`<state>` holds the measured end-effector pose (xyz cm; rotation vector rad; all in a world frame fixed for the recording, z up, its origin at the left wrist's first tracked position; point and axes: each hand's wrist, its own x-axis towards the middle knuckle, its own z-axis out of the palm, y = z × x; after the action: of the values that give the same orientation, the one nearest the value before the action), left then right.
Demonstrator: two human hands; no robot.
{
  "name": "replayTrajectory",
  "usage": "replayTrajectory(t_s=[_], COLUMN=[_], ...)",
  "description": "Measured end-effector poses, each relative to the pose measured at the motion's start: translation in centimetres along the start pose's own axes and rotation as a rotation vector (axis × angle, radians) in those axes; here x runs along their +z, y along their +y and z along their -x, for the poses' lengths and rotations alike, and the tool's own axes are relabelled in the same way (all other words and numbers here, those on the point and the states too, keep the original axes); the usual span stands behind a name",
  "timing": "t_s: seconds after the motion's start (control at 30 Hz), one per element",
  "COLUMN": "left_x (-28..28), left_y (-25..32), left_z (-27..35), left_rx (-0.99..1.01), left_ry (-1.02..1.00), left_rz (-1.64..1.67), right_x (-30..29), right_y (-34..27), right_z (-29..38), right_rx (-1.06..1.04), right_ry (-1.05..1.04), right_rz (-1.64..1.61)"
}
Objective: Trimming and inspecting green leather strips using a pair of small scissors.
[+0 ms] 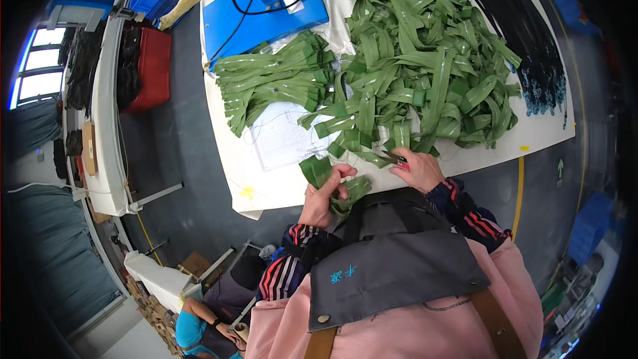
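My left hand (320, 202) pinches a green fabric strip (316, 171), which looks like a zipper tape with an end tab. Part of that strip loops down below the fingers, close to my apron. In my right hand (422, 170) is a pair of thread snips (398, 159) with red on the handle, the dark blades pointing left at the table's near edge. A large tangled heap of green strips (423, 75) lies just beyond both hands. To its left, more strips form a neater row (274, 80), partly over a white printed sheet (284, 139).
A blue machine base (264, 20) with a black cable stands at the back left of the white table (468, 159). Long black strands with blue ends (541, 85) lie at the right. Across the aisle is a red bin (152, 70). Another person (199, 326) sits behind on the left.
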<state>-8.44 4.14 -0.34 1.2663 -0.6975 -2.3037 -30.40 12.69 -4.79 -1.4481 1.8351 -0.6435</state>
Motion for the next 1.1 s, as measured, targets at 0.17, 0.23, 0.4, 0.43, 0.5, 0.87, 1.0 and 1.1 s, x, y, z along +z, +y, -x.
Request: replayTrajectory(t_s=[0.17,0.23,0.4,0.43,0.5,0.87,1.0,1.1], left_x=[1.1,1.2,-1.9,-1.4,-0.4,-2.2,-3.0,-2.8], left_y=[0.6,-0.1,-4.0,-4.3,-5.0,-4.2,-2.1,-0.4], left_z=[-0.4,-2.1,-7.7,-8.1,-8.4,-5.7,-2.7,1.0], left_rx=[-0.028,-0.156,-0.600,-0.604,-0.581,-0.455,-0.147,0.334], left_ry=[-0.208,-0.046,0.110,0.109,0.025,0.045,0.490,0.714], left_rz=[-0.283,-0.211,0.179,0.177,0.252,0.358,0.274,0.146], right_x=[-1.1,-1.1,-0.6,-0.7,-1.1,-0.5,-0.1,-1.2], right_y=[-0.6,-0.4,-1.3,-1.3,-1.6,-2.8,-1.4,-1.1], right_z=[2.2,2.7,3.3,3.4,3.5,2.8,3.0,2.8], right_rx=[0.152,0.228,0.118,0.087,0.079,-0.007,0.113,0.141], right_ry=[-0.077,-0.103,-0.140,-0.179,-0.232,-0.401,-0.232,-0.170], right_rz=[-0.441,-0.512,-0.572,-0.561,-0.514,-0.423,-0.237,-0.229])
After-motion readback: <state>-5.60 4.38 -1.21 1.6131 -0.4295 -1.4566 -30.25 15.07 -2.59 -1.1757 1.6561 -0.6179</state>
